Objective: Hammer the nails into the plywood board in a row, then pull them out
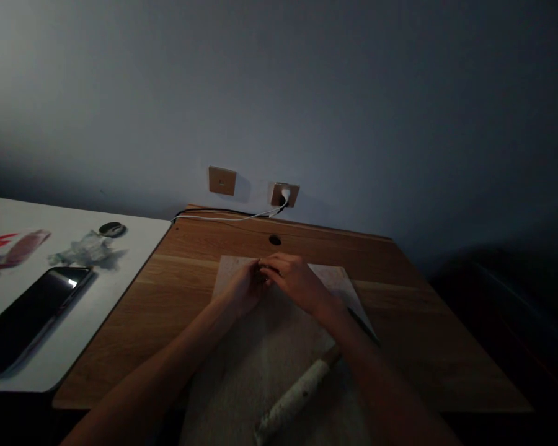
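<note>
My left hand (pixel 247 288) and my right hand (pixel 294 279) meet above the far part of a pale wooden board (pixel 255 353). Both have bent fingers, closed together at the tips around something small and dark that I cannot make out. On the board, nearer to me, lies a tool with a thick whitish wrapped handle (pixel 295 396); its brownish far end passes under my right forearm. A thin dark stick-like object (pixel 363 323) shows beside that forearm at the board's right edge, partly covered.
The board rests on a brown wooden desk (pixel 134 322). A white table (pixel 134 232) adjoins on the left, bearing a black phone (pixel 32 322), crumpled clear plastic (pixel 88 249), a round dark lid-like disc (pixel 112 229) and a red-and-white packet (pixel 13 248). Cables (pixel 223 217) run to a wall socket (pixel 276 195).
</note>
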`<state>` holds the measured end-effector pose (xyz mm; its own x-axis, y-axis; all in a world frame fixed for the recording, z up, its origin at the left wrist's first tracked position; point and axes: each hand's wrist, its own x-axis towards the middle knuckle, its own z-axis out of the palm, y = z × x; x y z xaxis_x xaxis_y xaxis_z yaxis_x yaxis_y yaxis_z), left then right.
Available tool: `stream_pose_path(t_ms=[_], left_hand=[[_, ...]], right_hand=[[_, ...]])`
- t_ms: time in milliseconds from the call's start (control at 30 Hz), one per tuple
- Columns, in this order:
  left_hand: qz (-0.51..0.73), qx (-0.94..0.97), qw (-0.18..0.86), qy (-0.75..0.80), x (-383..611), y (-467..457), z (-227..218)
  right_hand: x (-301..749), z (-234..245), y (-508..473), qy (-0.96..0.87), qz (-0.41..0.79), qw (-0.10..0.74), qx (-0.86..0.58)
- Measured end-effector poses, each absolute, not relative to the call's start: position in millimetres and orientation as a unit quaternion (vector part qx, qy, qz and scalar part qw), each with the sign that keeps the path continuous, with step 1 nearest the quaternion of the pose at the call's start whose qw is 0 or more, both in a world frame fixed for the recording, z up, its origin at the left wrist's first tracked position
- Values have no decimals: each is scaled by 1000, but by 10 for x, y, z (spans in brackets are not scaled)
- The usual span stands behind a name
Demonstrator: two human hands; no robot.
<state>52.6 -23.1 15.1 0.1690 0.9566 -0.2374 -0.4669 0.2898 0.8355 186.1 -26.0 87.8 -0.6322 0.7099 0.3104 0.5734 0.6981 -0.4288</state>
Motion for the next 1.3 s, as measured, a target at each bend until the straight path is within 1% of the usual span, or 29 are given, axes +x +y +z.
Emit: stream_pose_path(t_ms=[100,200,267,333,400,433,533,600,700,800,900,1067,1200,1300], left_hand=[[506,254,732,378,528,-254,185],[469,200,780,364,539,-295,214],[453,232,779,367,566,-326,220],[432,307,753,390,618,-364,223],[393,436,690,422,691,-414,229],[370,521,635,433,732,-446,232],[307,763,392,413,853,-564,218],[268,851,258,371,913,-643,183],[214,911,154,318,945,-723,134],[185,934,112,285,906,-754,146],[192,936,127,265,812,-768,210],[205,912,149,323,544,-905,300],[233,879,97,404,193,-1241,253],[249,862,39,440,-166,-1573,113]], right_hand=[[1947,979,-329,-873,119,299,-366],[2150,1096,-470,-839,84,373,-387],[2342,1116,-599,-815,77,395,-416],[2560,1061,-750,-793,73,399,-456],[2774,945,-917,-774,84,396,-488],[2870,873,-1006,-761,86,398,-505],[3092,662,-1283,-737,109,384,-545],[3187,551,-1467,-722,113,388,-562],[3290,431,-1714,-704,101,398,-580],[3390,324,-1892,-680,67,414,-601],[3496,197,-1990,-666,30,406,-626],[3663,-56,-2069,-659,14,362,-660],[3725,-212,-2130,-643,30,337,-687],[3731,-238,-2167,-627,43,334,-702]])
